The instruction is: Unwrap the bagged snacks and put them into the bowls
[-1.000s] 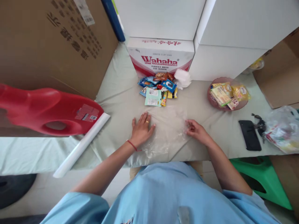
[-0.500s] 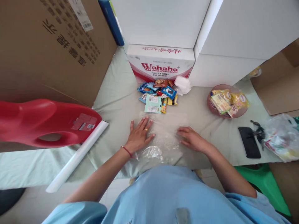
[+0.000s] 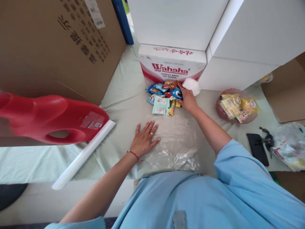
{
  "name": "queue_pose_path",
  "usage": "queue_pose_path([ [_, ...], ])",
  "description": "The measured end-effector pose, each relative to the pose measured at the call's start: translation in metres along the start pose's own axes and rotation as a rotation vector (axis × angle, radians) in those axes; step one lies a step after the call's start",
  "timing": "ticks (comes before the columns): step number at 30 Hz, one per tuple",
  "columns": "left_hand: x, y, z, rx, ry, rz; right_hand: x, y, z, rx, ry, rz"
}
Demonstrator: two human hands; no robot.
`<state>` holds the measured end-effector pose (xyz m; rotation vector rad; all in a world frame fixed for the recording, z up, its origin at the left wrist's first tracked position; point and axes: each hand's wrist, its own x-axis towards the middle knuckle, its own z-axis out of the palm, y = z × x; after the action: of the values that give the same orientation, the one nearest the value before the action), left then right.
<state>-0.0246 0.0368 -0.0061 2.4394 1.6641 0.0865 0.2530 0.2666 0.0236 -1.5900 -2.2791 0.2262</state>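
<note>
My left hand [image 3: 144, 139] lies flat with fingers spread, at the left edge of a clear plastic bag [image 3: 176, 140] laid out on the cloth. My right hand [image 3: 188, 100] is at the right side of a pile of small snack packets, its thumb and fingers closed around the edge of a blue snack packet [image 3: 176, 93]. Beside it lie a mint-green packet [image 3: 161, 105], a yellow packet [image 3: 172, 107], brown packets [image 3: 169, 84] and more blue packets [image 3: 155, 90]. A crumpled white wad [image 3: 192, 86] touches the pile's far right, partly behind my right hand.
A Wahaha carton [image 3: 171, 65] stands behind the pile. To the left are a red detergent bottle [image 3: 54, 119], a white roll [image 3: 83, 156] and a big cardboard box [image 3: 47, 47]. On the right sit a pink bowl [image 3: 220, 109] of packets, a black phone [image 3: 257, 149] and a filled plastic bag [image 3: 290, 146].
My right hand has moved from the clear bag's right side forward to the snack pile, closing on a blue packet. My left hand stays flat by the bag. The view has shifted slightly.
</note>
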Motion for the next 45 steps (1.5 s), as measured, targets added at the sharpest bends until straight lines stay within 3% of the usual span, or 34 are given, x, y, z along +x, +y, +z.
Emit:
queue_pose_path([
  [4,0.0,0.001,-0.001,-0.016,-0.001,-0.01,-0.031,0.021,-0.006,-0.071,-0.094,-0.025],
  [8,0.0,0.001,-0.001,-0.034,0.007,-0.004,-0.082,0.05,-0.032,-0.161,-0.283,0.076],
  [11,0.0,0.0,-0.001,-0.033,0.012,-0.002,-0.096,0.054,-0.05,-0.194,-0.363,0.099],
  [15,0.0,0.0,0.0,-0.024,0.018,0.0,-0.072,0.026,-0.051,-0.137,-0.276,0.017],
  [20,0.001,0.0,0.0,-0.009,0.006,-0.003,-0.018,-0.018,-0.013,-0.057,-0.106,-0.075],
  [23,0.001,0.0,-0.001,-0.021,0.001,-0.007,0.0,-0.027,0.004,-0.019,-0.115,-0.078],
  [26,0.002,0.0,0.0,-0.053,-0.005,-0.012,-0.004,-0.023,0.0,0.04,-0.053,-0.051],
  [29,0.002,-0.001,0.001,-0.084,0.003,-0.012,-0.032,-0.014,-0.018,0.206,0.048,-0.009],
  [31,0.002,0.0,0.002,-0.096,0.011,-0.011,-0.06,-0.013,-0.031,0.384,-0.006,0.008],
  [35,0.002,0.002,0.0,-0.115,-0.001,-0.016,-0.121,-0.032,-0.039,0.635,-0.448,-0.11],
  [37,0.002,0.003,-0.002,-0.113,-0.007,-0.025,-0.146,-0.048,-0.035,0.563,-0.545,-0.186],
  [41,0.002,0.003,-0.002,-0.099,0.0,-0.024,-0.174,-0.071,-0.022,0.297,-0.33,-0.235],
  [45,0.002,0.001,-0.001,-0.098,-0.008,-0.008,-0.195,-0.075,-0.016,0.253,-0.358,-0.315],
])
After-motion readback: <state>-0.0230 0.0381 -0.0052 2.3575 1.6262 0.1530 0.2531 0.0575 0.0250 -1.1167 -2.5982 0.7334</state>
